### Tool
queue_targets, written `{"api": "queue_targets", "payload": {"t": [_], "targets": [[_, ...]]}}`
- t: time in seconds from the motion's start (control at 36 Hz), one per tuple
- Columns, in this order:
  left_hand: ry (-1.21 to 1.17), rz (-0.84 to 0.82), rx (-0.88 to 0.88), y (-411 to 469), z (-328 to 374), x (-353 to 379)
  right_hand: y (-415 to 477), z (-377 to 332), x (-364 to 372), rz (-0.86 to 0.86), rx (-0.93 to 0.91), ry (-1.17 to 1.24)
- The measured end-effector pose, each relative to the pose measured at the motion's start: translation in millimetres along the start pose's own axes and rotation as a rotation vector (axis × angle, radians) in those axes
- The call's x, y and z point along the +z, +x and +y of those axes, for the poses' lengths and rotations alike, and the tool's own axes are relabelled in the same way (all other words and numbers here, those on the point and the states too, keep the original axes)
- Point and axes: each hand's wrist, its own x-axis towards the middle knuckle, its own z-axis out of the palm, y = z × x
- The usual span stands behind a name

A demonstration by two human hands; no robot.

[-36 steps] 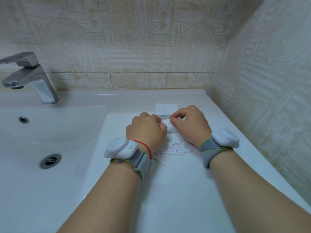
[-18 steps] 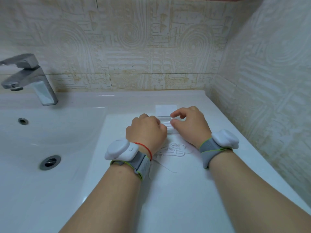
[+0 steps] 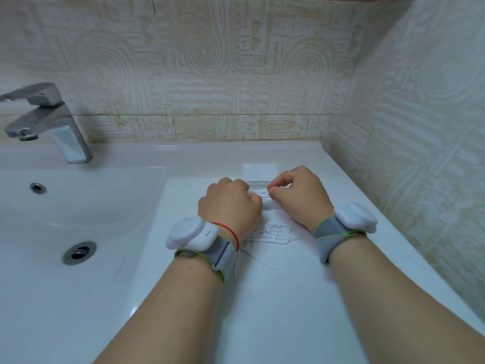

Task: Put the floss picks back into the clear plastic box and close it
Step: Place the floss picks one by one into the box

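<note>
Most of the job looks unfinished: on the white desk (image 3: 275, 298) beside the sink basin (image 3: 78, 219), a loose heap of floss picks (image 3: 273, 233) lies between the wrists, outside the clear plastic box (image 3: 258, 191), which sits just beyond, between the two fists, its lid apparently open. The left hand (image 3: 231, 206) is curled against the box's near side, though a grip cannot be told, while the right hand (image 3: 299, 195) pinches something white at its rim, likely picks. Nothing blocks the way; the faucet (image 3: 49, 119) stands well apart.
</note>
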Motion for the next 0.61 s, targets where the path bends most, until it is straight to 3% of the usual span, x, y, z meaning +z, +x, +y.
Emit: {"api": "queue_targets", "payload": {"t": [0.31, 0.61], "targets": [[-0.005, -0.001, 0.000, 0.2, 0.1, -0.3, 2.8, 3.6, 2.4, 0.089, 0.020, 0.015], [-0.006, 0.001, -0.009, 1.4, -0.2, 1.4, 1.1, 4.0, 3.4, 0.006, 0.031, -0.030]]}}
